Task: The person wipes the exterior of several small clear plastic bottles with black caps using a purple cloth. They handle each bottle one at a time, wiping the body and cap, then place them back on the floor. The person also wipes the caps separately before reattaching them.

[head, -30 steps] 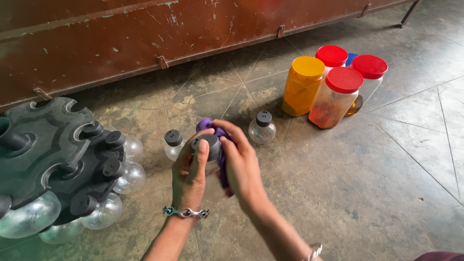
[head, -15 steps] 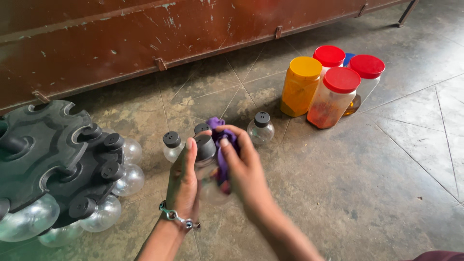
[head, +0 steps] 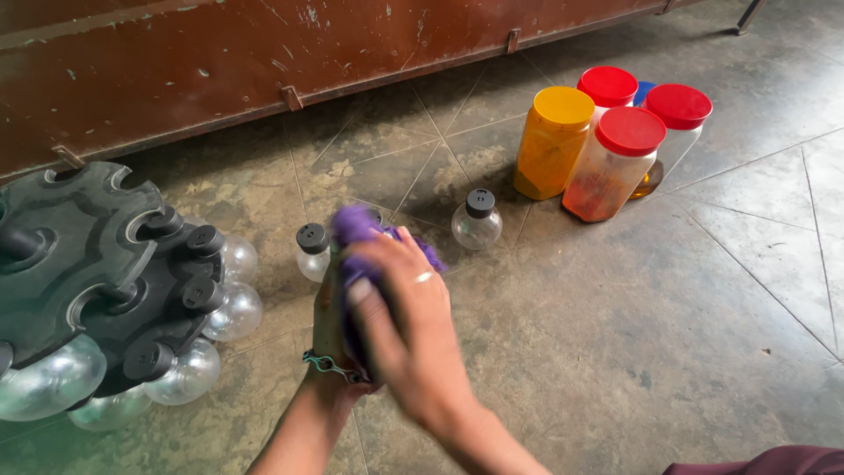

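Note:
My right hand [head: 406,325] presses a purple cloth [head: 356,227] over a small round clear jar, which the cloth and both hands now hide. My left hand [head: 332,312], with a chain bracelet at the wrist, sits behind the right and grips that jar from the left side. Both hands hover over the tiled floor [head: 615,317] in the lower middle. Two small round clear jars with black caps stand just beyond the hands, one at the left [head: 312,251] and one at the right [head: 476,220].
A black carousel rack [head: 79,255] lies tipped at the left with several round clear jars [head: 236,310] clipped around it. Several tall plastic jars, one yellow-lidded [head: 551,141] and three red-lidded [head: 615,163], stand at the upper right. A rusty brown metal wall [head: 264,44] runs along the back.
My right hand has swept the purple cloth up and over the jar's black cap, covering the jar entirely. The hands sit slightly lower in view and are blurred by motion.

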